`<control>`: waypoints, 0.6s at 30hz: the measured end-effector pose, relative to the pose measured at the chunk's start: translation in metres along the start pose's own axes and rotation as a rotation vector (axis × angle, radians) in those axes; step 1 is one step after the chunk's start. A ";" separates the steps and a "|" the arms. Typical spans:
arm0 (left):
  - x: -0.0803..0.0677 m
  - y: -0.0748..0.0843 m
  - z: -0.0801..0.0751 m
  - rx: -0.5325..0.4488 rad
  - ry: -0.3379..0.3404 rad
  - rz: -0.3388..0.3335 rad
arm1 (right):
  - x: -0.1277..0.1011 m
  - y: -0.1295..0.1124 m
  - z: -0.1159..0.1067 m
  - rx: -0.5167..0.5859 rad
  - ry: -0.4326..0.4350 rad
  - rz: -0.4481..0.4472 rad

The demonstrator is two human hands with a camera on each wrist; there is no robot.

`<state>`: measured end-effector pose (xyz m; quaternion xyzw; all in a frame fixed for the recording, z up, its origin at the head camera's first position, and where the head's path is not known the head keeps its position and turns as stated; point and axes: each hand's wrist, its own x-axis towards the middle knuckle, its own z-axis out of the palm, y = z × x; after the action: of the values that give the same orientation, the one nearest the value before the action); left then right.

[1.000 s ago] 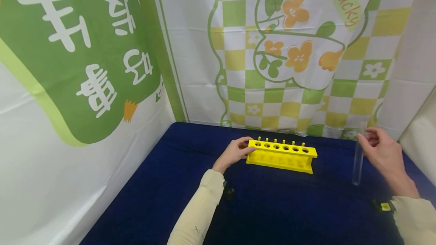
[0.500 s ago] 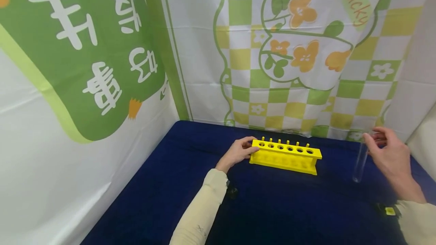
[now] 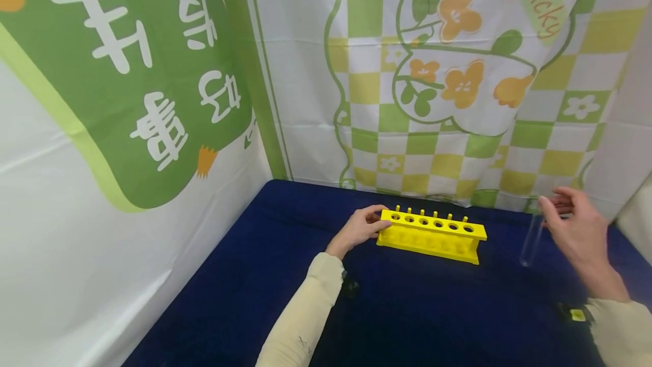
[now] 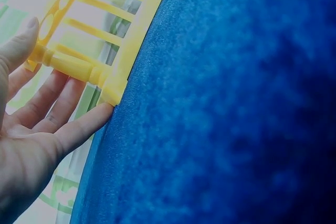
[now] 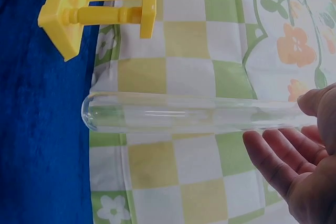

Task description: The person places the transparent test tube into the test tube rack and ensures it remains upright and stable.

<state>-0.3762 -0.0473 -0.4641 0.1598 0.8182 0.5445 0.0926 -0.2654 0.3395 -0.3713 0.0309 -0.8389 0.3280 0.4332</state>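
Observation:
A yellow test tube rack (image 3: 430, 234) with a row of holes and upright pegs stands on the dark blue cloth. At its left end, my left hand (image 3: 358, 227) grips the rack, thumb on the top bar; in the left wrist view the fingers (image 4: 84, 129) reach round the end post. Right of the rack, my right hand (image 3: 580, 225) pinches a clear glass test tube (image 3: 531, 245) near its top. The tube hangs slightly tilted, rounded end down, apart from the rack. In the right wrist view the tube (image 5: 173, 114) looks empty.
Dark blue cloth (image 3: 433, 310) covers the table. A green, yellow and white checked curtain (image 3: 448, 169) hangs just behind the rack, and a white and green curtain (image 3: 153, 231) borders the left side.
The head view has shifted a little, moving the scene rightward. My right hand has brought the test tube slightly closer to the rack. The left hand keeps its grip on the rack.

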 end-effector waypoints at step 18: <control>-0.003 0.002 -0.001 -0.005 0.011 -0.020 | 0.018 -0.027 0.016 0.068 0.105 -0.148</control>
<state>-0.3735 -0.0483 -0.4623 0.1485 0.8189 0.5463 0.0939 -0.2787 0.3133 -0.3498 0.0901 -0.7988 0.3246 0.4985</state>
